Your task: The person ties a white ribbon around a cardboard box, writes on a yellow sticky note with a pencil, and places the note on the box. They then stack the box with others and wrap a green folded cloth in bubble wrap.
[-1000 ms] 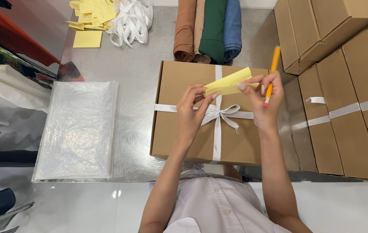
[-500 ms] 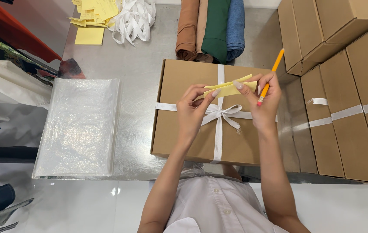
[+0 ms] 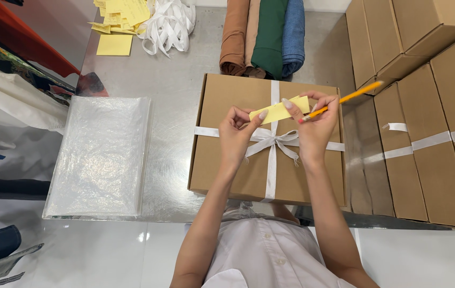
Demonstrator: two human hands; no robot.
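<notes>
- Now, at the far left of the metal surface (image 3: 179, 80), a loose heap of yellow paper slips (image 3: 118, 16) lies beside a tangle of white ribbon (image 3: 169, 24); neither is touched.
- Nearer, a flat stack of clear plastic bags (image 3: 99, 154) lies on the left part of the surface, well apart from both hands.
- Rolled fabrics (image 3: 263, 37) in brown, tan, green and blue lie at the far edge, just beyond the brown cardboard box (image 3: 227, 165).
- That box sits in the middle, near the person, tied crosswise with a white ribbon bow (image 3: 271, 140) on its lid.
- The left hand (image 3: 237, 136) is closed, pinching the left end of a yellow slip (image 3: 278, 112) between thumb and fingertips, just above the bow.
- The slip has turned since a second ago: then it showed a broad, folded face, half a second ago it was edge-on, and now it is a flat, narrow strip stretched between both hands. I judge that it has been folded or creased down and is being held taut over the knot.
- The right hand (image 3: 315, 128) is closed too, gripping the slip's right end and an orange pencil (image 3: 345, 98) that points away to the far right.
- Stacked brown cartons (image 3: 430, 133), some banded with white ribbon, stand at the right.
</notes>
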